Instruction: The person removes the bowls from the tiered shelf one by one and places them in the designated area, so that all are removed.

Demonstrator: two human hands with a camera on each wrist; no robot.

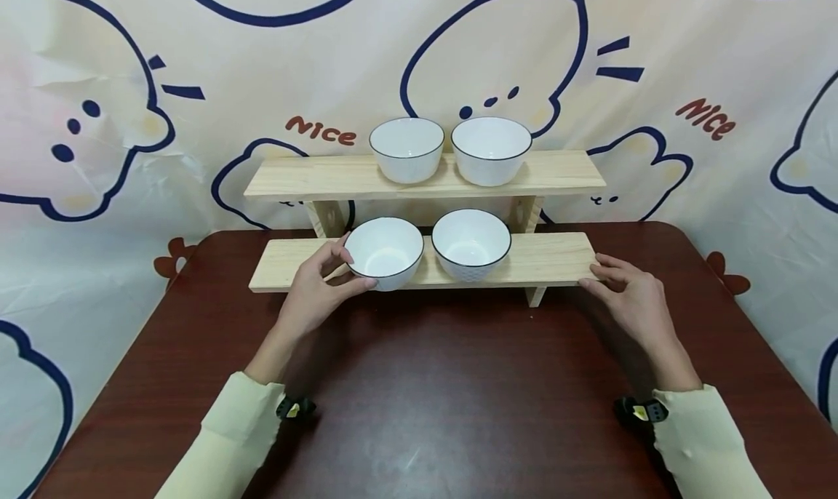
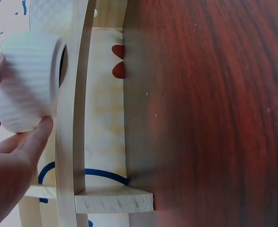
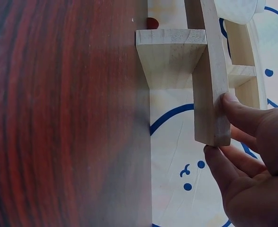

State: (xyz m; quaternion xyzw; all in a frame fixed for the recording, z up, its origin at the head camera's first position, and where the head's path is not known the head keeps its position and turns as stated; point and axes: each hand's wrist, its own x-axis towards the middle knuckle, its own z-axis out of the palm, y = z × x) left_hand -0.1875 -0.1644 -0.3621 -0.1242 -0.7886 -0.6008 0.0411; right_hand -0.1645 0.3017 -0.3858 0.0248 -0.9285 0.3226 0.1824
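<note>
Left hand (image 1: pixel 321 288) cups the white ceramic bowl (image 1: pixel 384 252) at frame centre by its ribbed wall; it looks rigid, smooth, breakable. Right hand (image 1: pixel 631 299) pinches the lower shelf (image 1: pixel 550 259) end.

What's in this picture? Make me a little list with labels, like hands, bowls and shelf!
Left hand: grips the held bowl at the left of the lower shelf
Right hand: holds the right end of the lower shelf
Lower shelf: held bowl and a second bowl beside it
Upper shelf: two white bowls side by side
Bowls: four, white with dark rims
Table: dark reddish wood, the shelf rack stands on it
Backdrop: cream cloth with blue cartoon outlines
</note>
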